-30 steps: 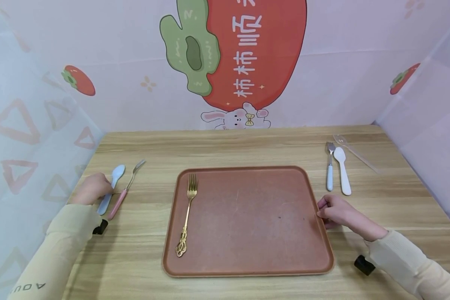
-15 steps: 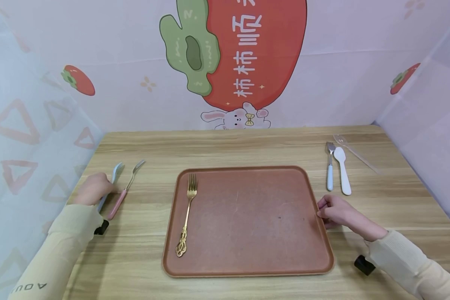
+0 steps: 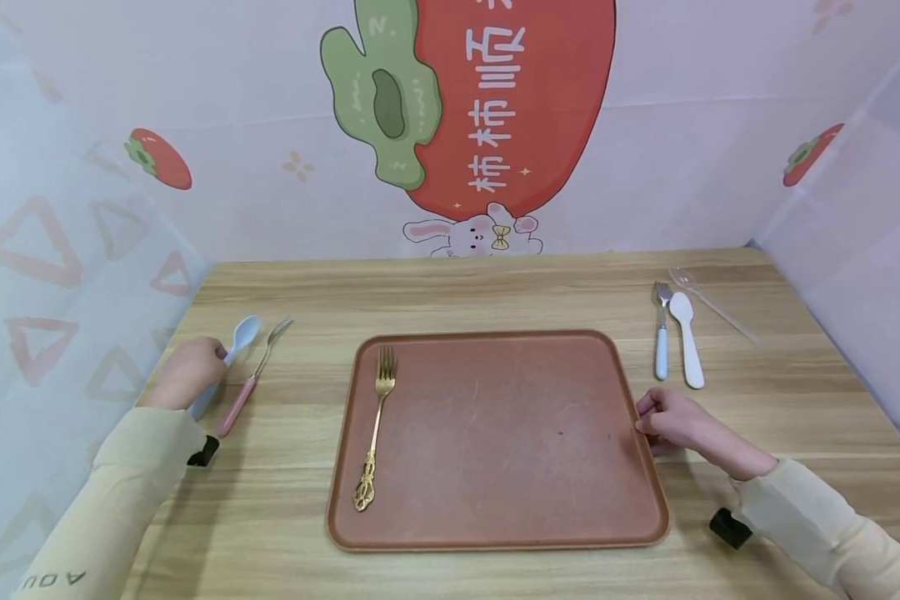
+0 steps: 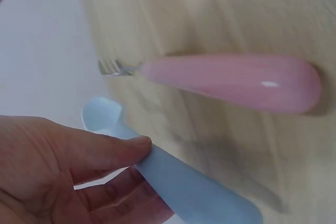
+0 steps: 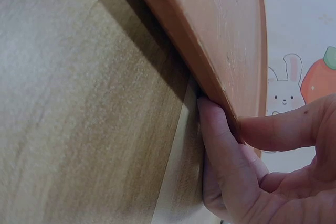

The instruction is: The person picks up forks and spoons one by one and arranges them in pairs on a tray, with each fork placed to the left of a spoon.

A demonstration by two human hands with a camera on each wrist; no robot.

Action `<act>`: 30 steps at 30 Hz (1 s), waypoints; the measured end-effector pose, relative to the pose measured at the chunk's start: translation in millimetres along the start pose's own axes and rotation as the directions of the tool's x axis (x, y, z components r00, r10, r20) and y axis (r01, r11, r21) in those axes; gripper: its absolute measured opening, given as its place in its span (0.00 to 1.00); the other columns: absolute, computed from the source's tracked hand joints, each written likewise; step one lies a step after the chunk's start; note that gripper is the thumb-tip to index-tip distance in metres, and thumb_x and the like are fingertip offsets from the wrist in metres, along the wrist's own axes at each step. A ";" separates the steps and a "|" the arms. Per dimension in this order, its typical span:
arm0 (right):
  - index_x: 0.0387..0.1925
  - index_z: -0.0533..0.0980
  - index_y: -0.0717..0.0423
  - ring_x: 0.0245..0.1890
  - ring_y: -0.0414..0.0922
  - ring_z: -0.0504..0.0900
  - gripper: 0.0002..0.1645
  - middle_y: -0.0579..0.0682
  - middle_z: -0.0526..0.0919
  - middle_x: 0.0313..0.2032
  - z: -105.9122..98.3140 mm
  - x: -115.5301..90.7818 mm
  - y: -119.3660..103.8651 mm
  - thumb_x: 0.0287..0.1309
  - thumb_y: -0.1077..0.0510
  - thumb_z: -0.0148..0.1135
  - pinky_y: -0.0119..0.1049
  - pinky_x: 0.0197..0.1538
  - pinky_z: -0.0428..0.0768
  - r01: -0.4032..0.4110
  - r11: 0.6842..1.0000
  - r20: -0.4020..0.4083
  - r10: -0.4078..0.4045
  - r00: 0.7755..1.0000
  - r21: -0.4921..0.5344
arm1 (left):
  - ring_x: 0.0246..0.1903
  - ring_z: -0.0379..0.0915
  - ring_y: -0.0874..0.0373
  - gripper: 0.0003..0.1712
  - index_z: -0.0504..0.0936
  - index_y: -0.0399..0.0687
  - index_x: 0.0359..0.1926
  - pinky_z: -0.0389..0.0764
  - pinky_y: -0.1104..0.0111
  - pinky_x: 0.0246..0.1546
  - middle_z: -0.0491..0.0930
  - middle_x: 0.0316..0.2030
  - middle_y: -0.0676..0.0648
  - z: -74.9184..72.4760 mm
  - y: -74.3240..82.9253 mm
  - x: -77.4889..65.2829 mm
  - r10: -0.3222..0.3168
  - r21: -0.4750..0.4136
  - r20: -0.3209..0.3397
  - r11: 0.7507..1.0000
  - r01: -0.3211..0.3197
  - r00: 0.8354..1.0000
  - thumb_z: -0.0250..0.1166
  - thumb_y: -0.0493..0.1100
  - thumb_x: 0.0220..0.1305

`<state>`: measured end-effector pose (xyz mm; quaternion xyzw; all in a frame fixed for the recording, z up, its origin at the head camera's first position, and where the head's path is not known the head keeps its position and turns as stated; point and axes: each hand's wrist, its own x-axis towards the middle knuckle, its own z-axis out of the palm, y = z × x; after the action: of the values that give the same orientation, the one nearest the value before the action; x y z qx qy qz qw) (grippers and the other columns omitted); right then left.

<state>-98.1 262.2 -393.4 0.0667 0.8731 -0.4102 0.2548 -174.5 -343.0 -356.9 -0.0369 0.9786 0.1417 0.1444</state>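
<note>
In the left wrist view my left hand pinches a light blue spoon between thumb and fingers, lifted off the table with its shadow below. The same spoon shows at the left in the head view. Just right of it lies a fork with a pink handle. My right hand grips the right rim of a brown tray, thumb on the edge and fingers underneath, as the right wrist view shows. A gold fork lies along the tray's left side.
Right of the tray lie a fork with a light blue handle, a white spoon and a clear plastic utensil. A printed cloth wall stands behind the wooden table, with similar walls at both sides.
The light blue spoon has turned in my left hand and come up off the table; its bowl went edge-on, then faced up again. The right hand and tray have not moved.
</note>
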 end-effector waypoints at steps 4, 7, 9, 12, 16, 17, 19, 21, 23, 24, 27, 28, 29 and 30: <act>0.37 0.66 0.73 0.25 0.43 0.75 0.13 0.57 0.72 0.30 -0.2 -0.3 -0.4 0.49 0.69 0.52 0.37 0.26 0.82 -0.004 1.000 0.000 0.004 1.000 -0.003 | 0.30 0.65 0.47 0.20 0.71 0.28 0.46 0.68 0.63 0.27 0.73 0.35 0.35 -5.1 11.1 -4.9 0.022 0.012 0.032 1.000 -0.023 0.999 0.43 0.30 0.51; 0.38 0.66 0.73 0.25 0.43 0.75 0.13 0.58 0.72 0.30 -0.4 0.2 -1.1 0.49 0.69 0.52 0.37 0.27 0.82 -0.017 1.000 0.001 0.017 1.000 -0.008 | 0.31 0.66 0.47 0.20 0.72 0.29 0.45 0.69 0.63 0.28 0.74 0.34 0.37 -6.4 19.1 -7.8 0.039 0.008 0.030 0.999 -0.040 0.999 0.44 0.30 0.50; 0.38 0.66 0.73 0.25 0.43 0.75 0.13 0.58 0.72 0.30 -0.4 0.4 -1.5 0.49 0.69 0.52 0.37 0.26 0.82 -0.020 1.000 -0.001 0.020 1.000 -0.010 | 0.30 0.66 0.47 0.18 0.73 0.30 0.44 0.68 0.62 0.28 0.75 0.32 0.38 -6.6 22.6 -8.7 0.054 0.004 0.021 0.999 -0.054 0.998 0.46 0.30 0.51; 0.38 0.66 0.73 0.24 0.43 0.75 0.13 0.57 0.72 0.30 -0.2 0.6 -1.5 0.49 0.69 0.52 0.37 0.26 0.82 -0.020 1.000 -0.003 0.020 1.000 -0.014 | 0.30 0.66 0.48 0.15 0.74 0.30 0.42 0.69 0.62 0.29 0.76 0.31 0.39 -5.7 26.5 -9.3 0.087 0.013 0.002 0.996 -0.087 0.996 0.48 0.31 0.54; 0.38 0.66 0.73 0.24 0.43 0.75 0.12 0.57 0.71 0.30 0.0 0.9 -1.4 0.49 0.69 0.52 0.37 0.26 0.82 -0.024 1.000 -0.004 0.024 1.000 -0.015 | 0.29 0.65 0.49 0.13 0.76 0.33 0.40 0.68 0.63 0.28 0.76 0.30 0.40 -5.0 34.0 -11.9 0.098 0.019 -0.004 0.995 -0.098 0.995 0.51 0.30 0.54; 0.38 0.66 0.73 0.24 0.43 0.75 0.13 0.57 0.71 0.30 0.0 0.8 -1.5 0.49 0.69 0.52 0.37 0.26 0.82 -0.024 1.000 -0.005 0.024 1.000 -0.016 | 0.29 0.66 0.49 0.12 0.76 0.33 0.40 0.68 0.63 0.27 0.76 0.31 0.40 -4.8 36.5 -12.8 0.098 0.022 -0.005 0.995 -0.098 0.995 0.52 0.30 0.53; 0.38 0.66 0.73 0.24 0.43 0.75 0.13 0.58 0.71 0.30 -0.1 0.7 -1.7 0.49 0.69 0.52 0.37 0.26 0.82 -0.024 1.000 -0.005 0.024 1.000 -0.017 | 0.28 0.67 0.49 0.11 0.77 0.35 0.38 0.68 0.64 0.26 0.77 0.31 0.40 -4.7 40.8 -14.2 0.099 0.018 -0.010 0.995 -0.099 0.995 0.54 0.31 0.52; 0.38 0.66 0.73 0.24 0.43 0.75 0.13 0.57 0.71 0.30 0.1 0.6 -1.6 0.49 0.69 0.52 0.37 0.26 0.82 -0.022 1.000 -0.007 0.022 1.000 -0.015 | 0.28 0.68 0.49 0.10 0.77 0.36 0.37 0.69 0.64 0.25 0.77 0.31 0.40 -3.7 45.1 -15.1 0.105 0.017 -0.017 0.994 -0.105 0.994 0.55 0.31 0.52; 0.37 0.66 0.73 0.24 0.43 0.75 0.12 0.57 0.71 0.30 0.3 0.5 -1.5 0.49 0.69 0.52 0.37 0.26 0.82 -0.019 1.000 -0.009 0.018 1.000 -0.012 | 0.28 0.69 0.50 0.10 0.77 0.37 0.36 0.69 0.65 0.23 0.77 0.30 0.41 -2.9 49.2 -16.3 0.112 0.022 -0.023 0.994 -0.111 0.993 0.56 0.30 0.50; 0.37 0.66 0.73 0.24 0.43 0.75 0.12 0.57 0.71 0.29 0.4 0.5 -1.4 0.48 0.69 0.52 0.37 0.25 0.82 -0.017 1.000 -0.009 0.017 1.000 -0.011 | 0.27 0.69 0.50 0.10 0.78 0.38 0.37 0.69 0.65 0.23 0.77 0.29 0.41 -2.5 51.0 -17.0 0.120 0.029 -0.025 0.992 -0.119 0.992 0.56 0.30 0.51; 0.37 0.66 0.73 0.24 0.43 0.75 0.12 0.57 0.71 0.29 0.5 0.5 -1.1 0.48 0.69 0.52 0.37 0.25 0.82 -0.016 1.000 -0.010 0.016 1.000 -0.007 | 0.26 0.67 0.51 0.11 0.78 0.39 0.38 0.68 0.67 0.22 0.76 0.28 0.43 -0.7 57.0 -19.3 0.136 0.036 -0.024 0.990 -0.135 0.990 0.54 0.30 0.54; 0.37 0.66 0.73 0.24 0.42 0.75 0.12 0.57 0.71 0.29 0.5 0.5 -1.0 0.48 0.69 0.52 0.37 0.25 0.82 -0.015 1.000 -0.010 0.015 1.000 -0.007 | 0.26 0.66 0.51 0.11 0.78 0.39 0.38 0.67 0.66 0.23 0.75 0.28 0.43 -0.3 59.1 -20.1 0.141 0.034 -0.022 0.989 -0.141 0.990 0.53 0.30 0.55; 0.37 0.66 0.73 0.24 0.42 0.75 0.12 0.57 0.71 0.29 0.5 0.6 -1.1 0.48 0.69 0.53 0.37 0.25 0.82 -0.016 1.000 -0.009 0.016 1.000 -0.007 | 0.26 0.66 0.52 0.10 0.78 0.38 0.38 0.67 0.66 0.23 0.75 0.28 0.43 0.1 61.2 -20.7 0.152 0.033 -0.024 0.988 -0.151 0.988 0.53 0.30 0.56; 0.37 0.66 0.73 0.24 0.42 0.75 0.13 0.57 0.71 0.29 0.4 0.6 -1.1 0.48 0.69 0.52 0.37 0.25 0.82 -0.016 1.000 -0.008 0.016 1.000 -0.007 | 0.25 0.65 0.52 0.10 0.78 0.38 0.38 0.66 0.66 0.24 0.74 0.27 0.43 0.5 63.5 -21.3 0.159 0.031 -0.024 0.987 -0.158 0.987 0.52 0.30 0.57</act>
<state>-98.7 261.2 -393.1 0.0745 0.8750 -0.4048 0.2548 -161.2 -281.4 -334.2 0.0413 0.9822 0.1380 0.1203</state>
